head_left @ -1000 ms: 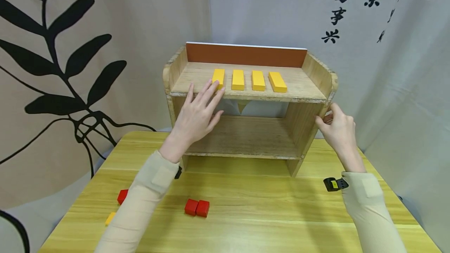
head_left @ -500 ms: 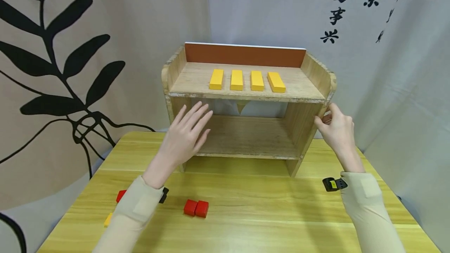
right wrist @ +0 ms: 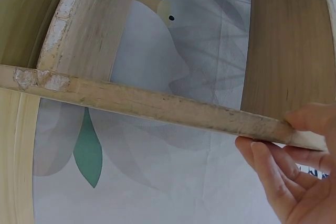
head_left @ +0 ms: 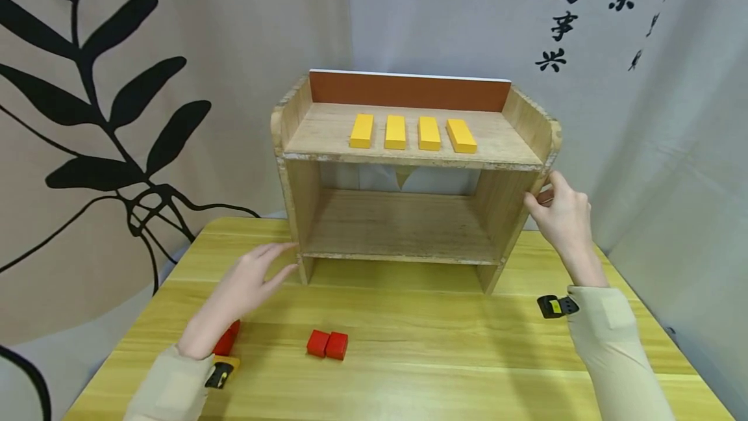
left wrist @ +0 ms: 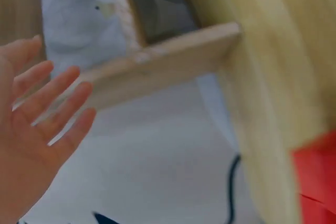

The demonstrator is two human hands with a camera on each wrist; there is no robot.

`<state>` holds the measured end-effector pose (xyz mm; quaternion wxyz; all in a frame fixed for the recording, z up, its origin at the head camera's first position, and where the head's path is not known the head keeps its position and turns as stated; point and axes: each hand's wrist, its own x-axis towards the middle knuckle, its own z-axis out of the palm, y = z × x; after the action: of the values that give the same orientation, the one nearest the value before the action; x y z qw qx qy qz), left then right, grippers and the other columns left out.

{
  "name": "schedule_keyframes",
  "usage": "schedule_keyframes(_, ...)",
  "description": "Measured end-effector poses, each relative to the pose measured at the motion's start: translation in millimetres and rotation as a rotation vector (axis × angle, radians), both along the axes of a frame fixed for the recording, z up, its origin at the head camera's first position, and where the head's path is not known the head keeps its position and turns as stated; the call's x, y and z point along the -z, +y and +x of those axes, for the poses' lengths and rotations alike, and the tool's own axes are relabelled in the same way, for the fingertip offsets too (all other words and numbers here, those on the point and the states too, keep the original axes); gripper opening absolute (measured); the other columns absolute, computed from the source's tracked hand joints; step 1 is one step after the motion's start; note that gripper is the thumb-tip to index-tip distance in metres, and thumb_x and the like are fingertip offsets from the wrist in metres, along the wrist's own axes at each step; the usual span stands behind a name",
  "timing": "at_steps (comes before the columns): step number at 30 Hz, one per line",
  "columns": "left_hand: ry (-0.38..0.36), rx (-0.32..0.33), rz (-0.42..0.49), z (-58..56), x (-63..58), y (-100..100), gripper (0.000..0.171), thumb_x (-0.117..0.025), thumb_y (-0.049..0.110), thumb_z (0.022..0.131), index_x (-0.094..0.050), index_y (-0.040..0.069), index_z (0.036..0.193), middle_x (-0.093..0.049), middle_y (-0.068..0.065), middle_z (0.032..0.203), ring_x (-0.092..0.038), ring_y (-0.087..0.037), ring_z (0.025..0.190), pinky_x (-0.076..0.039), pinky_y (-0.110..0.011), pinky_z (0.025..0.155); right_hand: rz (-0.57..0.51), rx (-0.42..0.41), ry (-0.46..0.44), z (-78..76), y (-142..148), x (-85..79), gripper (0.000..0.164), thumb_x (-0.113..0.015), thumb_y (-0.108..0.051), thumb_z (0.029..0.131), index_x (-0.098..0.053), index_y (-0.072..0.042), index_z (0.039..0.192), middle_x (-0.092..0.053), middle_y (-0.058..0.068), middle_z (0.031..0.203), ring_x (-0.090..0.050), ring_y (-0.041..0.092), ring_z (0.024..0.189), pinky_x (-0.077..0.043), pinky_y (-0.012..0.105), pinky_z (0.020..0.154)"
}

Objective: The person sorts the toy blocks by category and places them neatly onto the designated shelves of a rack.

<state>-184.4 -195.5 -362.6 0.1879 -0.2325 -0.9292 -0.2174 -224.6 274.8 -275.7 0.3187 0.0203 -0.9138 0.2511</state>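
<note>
A small two-tier wooden shelf point(head_left: 403, 226) stands on the table. My right hand point(head_left: 562, 223) pinches the edge of its right side panel point(right wrist: 173, 108), thumb on one face and fingers on the other. My left hand point(head_left: 248, 281) is beside the shelf's lower left, fingers extended and holding nothing; whether the fingertips touch the panel I cannot tell. In the left wrist view the left hand point(left wrist: 39, 124) is spread. Several yellow blocks point(head_left: 395, 132) lie in a row on the top shelf.
Two red blocks point(head_left: 327, 344) sit side by side on the wooden table point(head_left: 421, 369). Another red piece point(head_left: 226, 338) and a yellow piece point(head_left: 230, 361) are partly hidden by the left forearm. A printed curtain point(head_left: 234, 31) hangs behind.
My left hand has moved off the leftmost yellow block, down and left past the shelf's front, to its lower left side. My right hand keeps its grip on the panel.
</note>
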Motion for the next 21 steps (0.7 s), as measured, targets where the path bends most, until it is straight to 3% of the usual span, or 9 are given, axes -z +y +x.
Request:
schedule_keyframes(6, -0.198, 0.032, 0.055, 8.6, 22.4, -33.6, 0.034, -0.061, 0.024, 0.093, -0.062, 0.002, 0.119, -0.067, -0.015, 0.117, -0.064, -0.033, 0.106, -0.052, -0.049, 0.087, 0.001, 0.001, -0.002, 0.0, 0.5, 0.3, 0.024, -0.059, -0.018, 0.09, -0.057, 0.0, 0.105, -0.069, 0.026, 0.082, -0.068, 0.039, 0.072, -0.051, 0.048, 0.059)
schedule_keyframes(12, -0.471, 0.06, 0.121, 18.3, 38.1, -64.4, 0.035, -0.061, 0.03, 0.092, -0.064, 0.004, 0.116, -0.069, -0.012, 0.112, -0.065, -0.017, 0.095, -0.054, -0.029, 0.077, 0.003, 0.001, -0.007, -0.5, 0.8, 0.5, 0.025, -0.059, -0.019, 0.09, -0.057, 0.0, 0.106, -0.069, 0.026, 0.082, -0.068, 0.039, 0.072, -0.05, 0.043, 0.054)
schedule_keyframes(17, -0.644, 0.144, 0.218, 28.1, 47.9, -83.1, 0.036, -0.061, 0.027, 0.092, -0.062, 0.0, 0.117, -0.067, -0.018, 0.113, -0.061, 0.001, 0.091, -0.052, -0.02, 0.075, 0.001, 0.002, -0.002, -0.7, 0.9, 0.5, 0.024, -0.059, -0.019, 0.09, -0.057, 0.0, 0.104, -0.069, 0.026, 0.081, -0.068, 0.039, 0.071, -0.05, 0.042, 0.053)
schedule_keyframes(21, -0.742, 0.271, 0.341, 35.4, 58.6, -96.7, 0.037, -0.059, 0.018, 0.094, -0.057, -0.009, 0.119, -0.064, -0.023, 0.114, -0.063, 0.001, 0.094, -0.056, -0.023, 0.076, 0.001, 0.0, 0.0, -1.0, 0.7, 0.9, 0.023, -0.059, -0.019, 0.09, -0.057, 0.0, 0.103, -0.069, 0.025, 0.081, -0.068, 0.039, 0.071, -0.05, 0.042, 0.054)
